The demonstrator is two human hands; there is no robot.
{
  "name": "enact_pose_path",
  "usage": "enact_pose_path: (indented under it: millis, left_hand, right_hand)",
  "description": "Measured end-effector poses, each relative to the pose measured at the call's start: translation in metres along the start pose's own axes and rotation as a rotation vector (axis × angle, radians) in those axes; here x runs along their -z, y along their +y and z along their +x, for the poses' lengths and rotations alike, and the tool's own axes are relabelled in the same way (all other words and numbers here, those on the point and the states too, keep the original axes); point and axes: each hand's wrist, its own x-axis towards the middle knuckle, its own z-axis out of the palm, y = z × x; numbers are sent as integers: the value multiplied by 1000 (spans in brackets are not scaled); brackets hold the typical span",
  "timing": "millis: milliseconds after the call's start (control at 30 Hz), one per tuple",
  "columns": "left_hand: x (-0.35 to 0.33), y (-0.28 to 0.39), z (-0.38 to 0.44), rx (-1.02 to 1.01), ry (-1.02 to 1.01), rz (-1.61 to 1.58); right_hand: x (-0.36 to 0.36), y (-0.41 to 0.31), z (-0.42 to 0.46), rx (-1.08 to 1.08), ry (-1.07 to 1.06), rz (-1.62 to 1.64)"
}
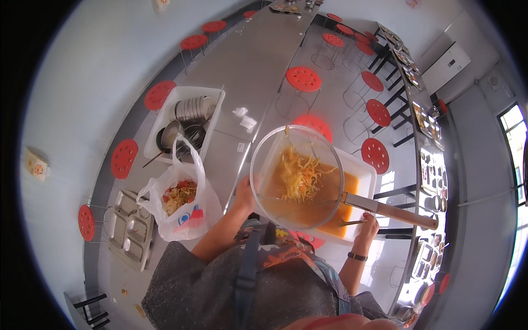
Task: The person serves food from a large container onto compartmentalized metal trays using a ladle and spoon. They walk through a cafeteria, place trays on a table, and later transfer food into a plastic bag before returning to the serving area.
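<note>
A white plastic tub [367, 168] of cloudy orange-brown liquid [350, 185] is before me, beside the steel table. Across its top lies a round mesh strainer [392, 211] with a wooden handle pointing right, over my right hand. Shredded vegetable scraps [302, 177] are heaped in its mesh. My left hand [246, 194] grips the tub's left side, its fingers partly behind the strainer's rim. At the right side my right hand [371, 227] holds the tub's edge, thumb on top. A spoon [352, 223] leans out of the liquid, its handle end by that thumb.
Left on the steel table [231, 70] stand a white bin [220, 103] of stacked metal bowls, a plastic bag [185, 218] of food scraps and stacked compartment trays [134, 231]. Crumpled tissues [246, 119] lie nearby. Red stools [304, 79] and a tray-laden table [427, 165] line the right.
</note>
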Motion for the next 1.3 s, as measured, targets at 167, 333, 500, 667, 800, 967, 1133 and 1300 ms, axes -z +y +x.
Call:
enact_pose_path:
  millis: [167, 333, 500, 667, 800, 967, 1133, 1300]
  left_hand:
    - [-10, 36, 60, -9, 96, 5]
    - [-3, 33, 128, -38, 193, -92]
    - [16, 12, 200, -25, 454, -581]
    - [24, 19, 242, -153, 517, -244]
    - [47, -21, 309, -201, 552, -550]
    - [1, 39, 330, -274, 707, -293]
    - [10, 44, 386, -394, 674, 100]
    - [20, 58, 419, -367, 739, 52]
  right_hand:
    - [-73, -11, 56, -62, -72, 40]
    - [-152, -9, 118, -7, -217, -34]
    - [-247, 8, 189, 115, -407, -100]
    - [-354, -8, 228, 23, -519, -113]
    - [-432, 2, 271, 138, -721, -74]
    - [-515, -5, 317, 38, -895, -131]
    - [-578, -4, 349, 32, -991, -195]
    - [-632, -20, 348, 42, -1104, -429]
